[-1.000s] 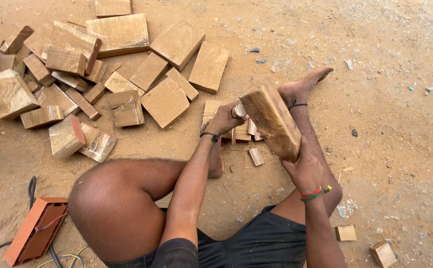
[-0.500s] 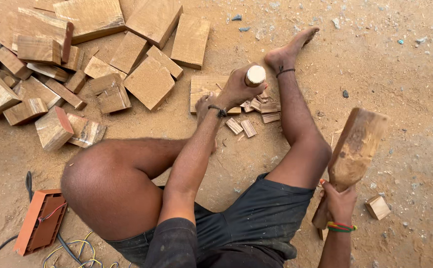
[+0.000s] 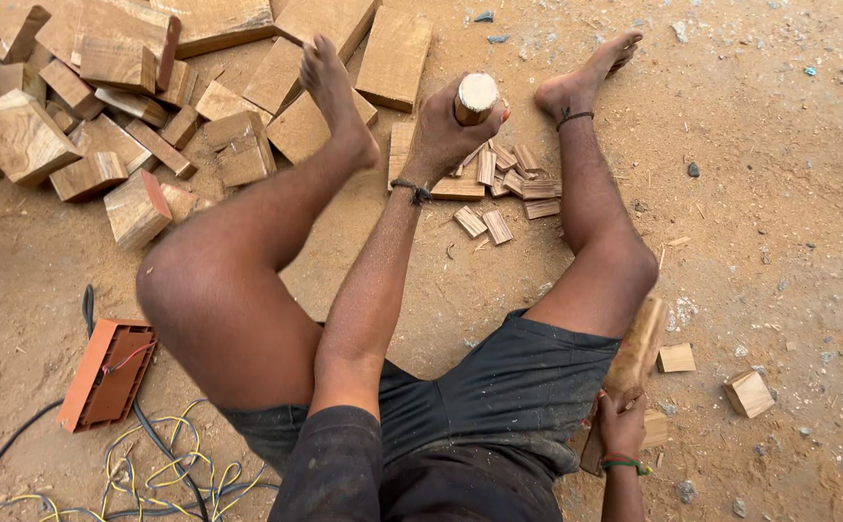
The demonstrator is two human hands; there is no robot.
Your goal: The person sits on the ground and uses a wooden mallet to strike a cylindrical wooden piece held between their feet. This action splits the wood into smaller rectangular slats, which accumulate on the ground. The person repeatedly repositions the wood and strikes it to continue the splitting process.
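Gripping a round handle (image 3: 477,97) above the chips (image 3: 504,184), the left hand (image 3: 446,130); right hand (image 3: 621,425) clasps a block (image 3: 634,353) well behind them.

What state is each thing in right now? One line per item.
left hand: raised, grip closed on round wooden handle
right hand: low beside the hip, grip on wooden slab
wooden slab: tilted, lower end at the ground
small cut pieces: scattered between the feet
block pile: loosely heaped
orange box: lying on sand, wires attached

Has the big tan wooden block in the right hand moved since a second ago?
Yes. The big tan wooden block went from in front of the knees, above the small wood offcuts, down beside the right hip, gripped by the right hand.
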